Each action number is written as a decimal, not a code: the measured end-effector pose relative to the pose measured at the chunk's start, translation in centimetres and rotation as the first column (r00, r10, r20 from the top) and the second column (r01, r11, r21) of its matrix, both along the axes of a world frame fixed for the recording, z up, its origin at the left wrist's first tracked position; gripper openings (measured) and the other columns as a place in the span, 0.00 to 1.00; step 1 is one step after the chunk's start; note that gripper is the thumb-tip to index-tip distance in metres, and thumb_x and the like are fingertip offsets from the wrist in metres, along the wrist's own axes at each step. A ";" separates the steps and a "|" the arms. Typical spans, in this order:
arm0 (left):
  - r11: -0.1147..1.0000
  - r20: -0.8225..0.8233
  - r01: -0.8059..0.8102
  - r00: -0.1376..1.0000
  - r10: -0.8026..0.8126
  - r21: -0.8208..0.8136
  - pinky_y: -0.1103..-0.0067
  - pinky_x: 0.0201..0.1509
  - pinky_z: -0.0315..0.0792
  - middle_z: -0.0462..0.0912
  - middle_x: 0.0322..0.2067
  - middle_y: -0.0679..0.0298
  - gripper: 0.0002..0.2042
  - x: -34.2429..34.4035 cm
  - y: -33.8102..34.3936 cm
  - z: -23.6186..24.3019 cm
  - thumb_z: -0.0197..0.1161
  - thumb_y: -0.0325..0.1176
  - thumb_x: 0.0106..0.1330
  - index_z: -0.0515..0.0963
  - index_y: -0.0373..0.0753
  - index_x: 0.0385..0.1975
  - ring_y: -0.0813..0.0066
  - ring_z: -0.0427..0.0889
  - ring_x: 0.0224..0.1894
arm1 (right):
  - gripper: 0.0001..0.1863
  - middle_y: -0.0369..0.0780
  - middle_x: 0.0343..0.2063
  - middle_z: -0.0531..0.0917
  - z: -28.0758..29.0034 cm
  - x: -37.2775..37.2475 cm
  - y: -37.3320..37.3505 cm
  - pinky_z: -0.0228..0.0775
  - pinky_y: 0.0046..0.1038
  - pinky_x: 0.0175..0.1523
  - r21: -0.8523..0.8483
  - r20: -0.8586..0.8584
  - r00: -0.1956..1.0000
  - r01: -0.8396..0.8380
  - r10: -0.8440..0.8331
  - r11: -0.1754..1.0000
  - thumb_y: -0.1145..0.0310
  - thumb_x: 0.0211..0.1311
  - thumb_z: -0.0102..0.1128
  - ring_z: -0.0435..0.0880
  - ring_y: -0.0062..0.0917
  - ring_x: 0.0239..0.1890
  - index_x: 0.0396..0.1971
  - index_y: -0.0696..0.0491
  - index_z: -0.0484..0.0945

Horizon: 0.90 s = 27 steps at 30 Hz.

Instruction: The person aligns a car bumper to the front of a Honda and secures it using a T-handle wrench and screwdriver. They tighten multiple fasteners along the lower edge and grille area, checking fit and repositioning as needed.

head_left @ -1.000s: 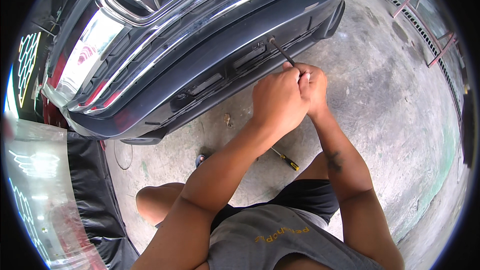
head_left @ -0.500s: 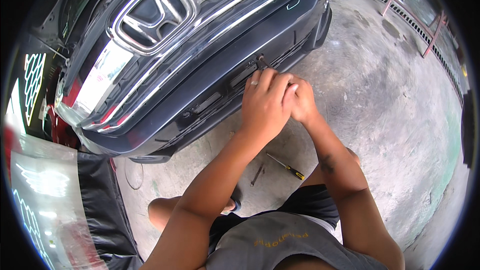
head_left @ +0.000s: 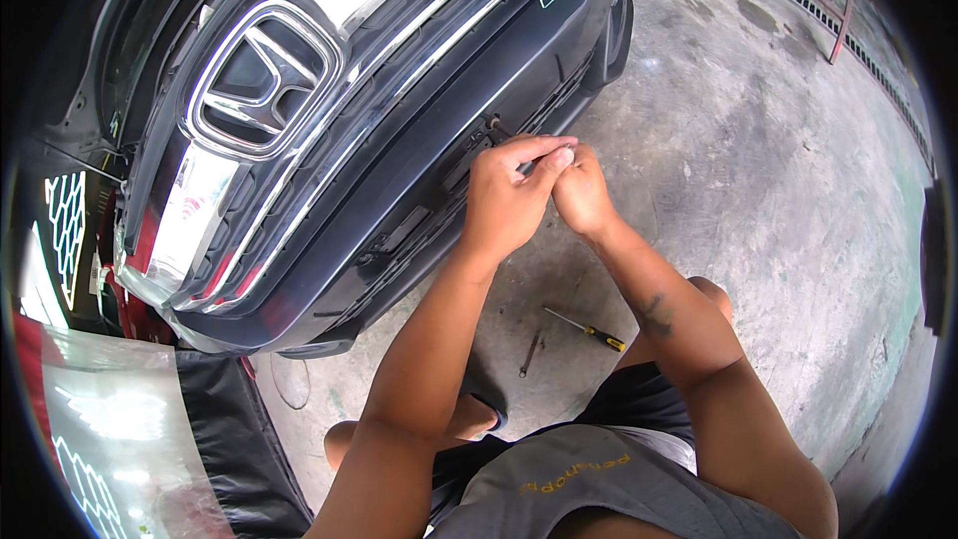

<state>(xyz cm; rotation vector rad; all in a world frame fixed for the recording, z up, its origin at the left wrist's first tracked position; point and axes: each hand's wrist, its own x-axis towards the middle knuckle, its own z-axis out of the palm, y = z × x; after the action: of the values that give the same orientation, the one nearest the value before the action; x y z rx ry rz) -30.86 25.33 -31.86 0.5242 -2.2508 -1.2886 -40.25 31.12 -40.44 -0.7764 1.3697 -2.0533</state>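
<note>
A dark rod-shaped tool (head_left: 504, 130) reaches from an opening in the dark bumper (head_left: 439, 120) to my two hands, and its other end is hidden by them. My right hand (head_left: 584, 192) is closed in a fist at that hidden end. Against its knuckles and thumb rests my left hand (head_left: 502, 202), thumb and index finger brought together in a pinch; what lies between them cannot be made out. Above the bumper are the car's chrome-striped grille (head_left: 399, 50) and a large chrome emblem (head_left: 264, 78).
On the concrete floor (head_left: 758, 210) below my hands lie a yellow-and-black screwdriver (head_left: 589, 329) and a small wrench-like tool (head_left: 531, 352). A plastic-covered panel with a black edge (head_left: 235, 439) stands at the lower left. A pinkish metal stand (head_left: 843, 20) is at the far right, beside a drain grate.
My left fingers have shifted from over the tool to the top of my right fist, pinching there. The car appears lower and further left as the view has shifted.
</note>
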 end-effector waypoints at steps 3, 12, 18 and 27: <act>1.000 0.197 0.003 0.980 0.000 -0.014 0.76 0.48 0.81 0.93 0.42 0.53 0.11 -1.3 0.0 2.2 0.70 0.30 0.73 0.90 0.31 0.49 0.75 0.88 0.41 | 0.18 0.37 0.26 0.84 -1.1 0.1 -0.5 0.68 0.30 0.32 0.009 0.270 0.963 -0.013 0.010 1.000 0.63 0.74 0.50 0.78 0.22 0.27 0.33 0.59 0.85; 0.964 0.154 -0.013 0.987 0.055 -0.266 0.73 0.56 0.81 0.92 0.47 0.53 0.18 -0.1 -2.5 3.9 0.74 0.38 0.70 0.87 0.34 0.54 0.67 0.90 0.50 | 0.20 0.27 0.19 0.65 1.2 -0.8 1.0 0.48 0.24 0.24 0.012 0.346 0.921 -0.196 0.180 0.980 0.58 0.80 0.54 0.57 0.13 0.19 0.23 0.47 0.69; 0.381 0.105 -0.066 0.905 0.412 -0.922 0.60 0.66 0.74 0.80 0.61 0.45 0.28 12.2 -7.6 2.4 0.78 0.38 0.64 0.81 0.36 0.63 0.47 0.80 0.62 | 0.24 0.29 0.18 0.65 -3.0 -1.8 7.8 0.52 0.25 0.26 0.106 0.250 0.933 -0.292 0.258 0.951 0.55 0.79 0.59 0.61 0.15 0.21 0.20 0.48 0.67; 0.281 0.309 0.170 0.747 0.589 -0.945 0.53 0.77 0.63 0.62 0.75 0.38 0.61 11.5 -7.8 -0.1 0.87 0.44 0.49 0.53 0.39 0.82 0.36 0.67 0.74 | 0.24 0.27 0.19 0.67 -5.2 -6.7 16.7 0.62 0.29 0.33 0.317 0.167 0.976 0.080 -0.138 0.945 0.53 0.78 0.58 0.63 0.16 0.25 0.22 0.52 0.73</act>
<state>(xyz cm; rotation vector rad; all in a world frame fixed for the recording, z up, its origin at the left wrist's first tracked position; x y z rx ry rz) -19.32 17.52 -31.97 0.8013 -2.7654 0.6923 -46.98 47.83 -45.65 -0.3706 1.6024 -1.8728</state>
